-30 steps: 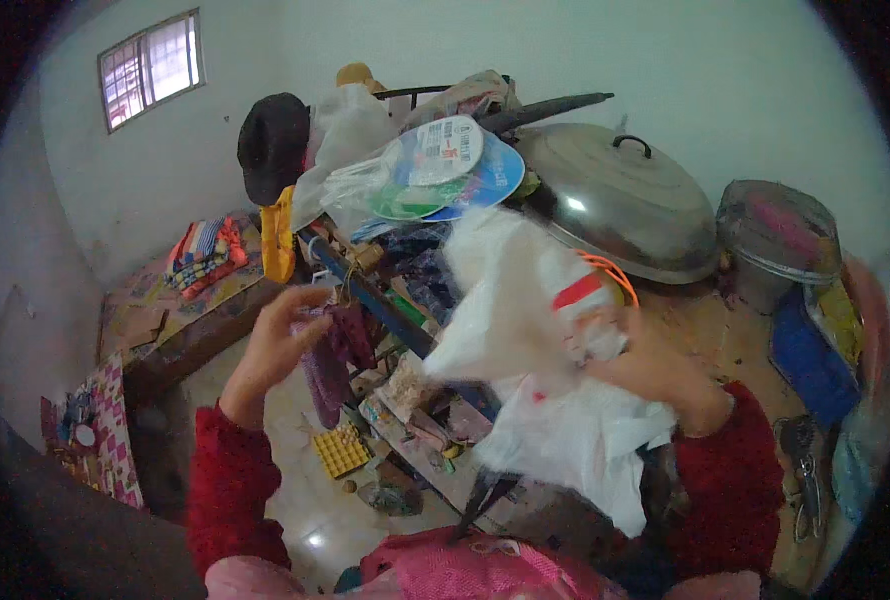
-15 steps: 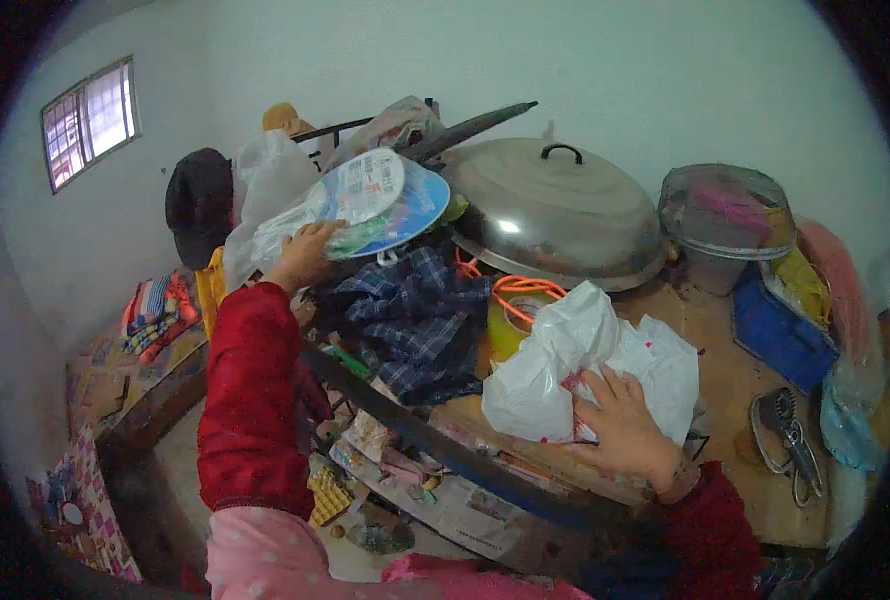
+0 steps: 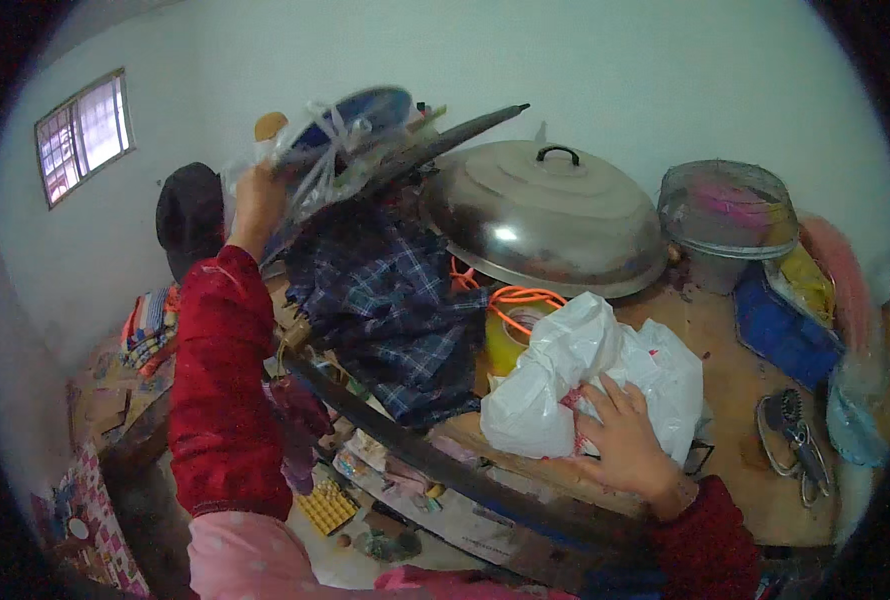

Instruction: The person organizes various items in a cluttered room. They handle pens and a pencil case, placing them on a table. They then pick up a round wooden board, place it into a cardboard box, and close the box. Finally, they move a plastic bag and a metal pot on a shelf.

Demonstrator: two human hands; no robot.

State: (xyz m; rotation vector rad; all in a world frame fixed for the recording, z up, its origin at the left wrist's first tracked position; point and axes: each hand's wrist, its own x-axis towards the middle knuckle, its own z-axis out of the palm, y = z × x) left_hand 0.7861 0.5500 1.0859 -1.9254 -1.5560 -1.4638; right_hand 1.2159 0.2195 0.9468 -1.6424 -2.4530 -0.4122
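My left hand (image 3: 258, 203) is closed on the edge of a clear plastic bag (image 3: 337, 150) at the back left, with its fingertips partly hidden. Inside or against the bag is a flat round blue panel (image 3: 370, 112), tilted up on edge. My right hand (image 3: 625, 440) lies with fingers spread on a crumpled white plastic bag (image 3: 555, 385) at the front of the table. Something reddish shows through near the fingers. Between my hands a dark plaid cloth (image 3: 395, 320) hangs over the table edge.
A large domed metal lid (image 3: 555, 215) stands behind, beside a dark folded umbrella (image 3: 455, 135). An orange cord (image 3: 525, 297) and a tape roll (image 3: 518, 320) lie near the white bag. To the right are a mesh-covered container (image 3: 730, 215), a blue box (image 3: 785, 320) and metal tools (image 3: 795, 445).
My left hand has lifted and tipped the blue panel and its plastic up and back, uncovering more plaid cloth. My right hand stays on the white bag.
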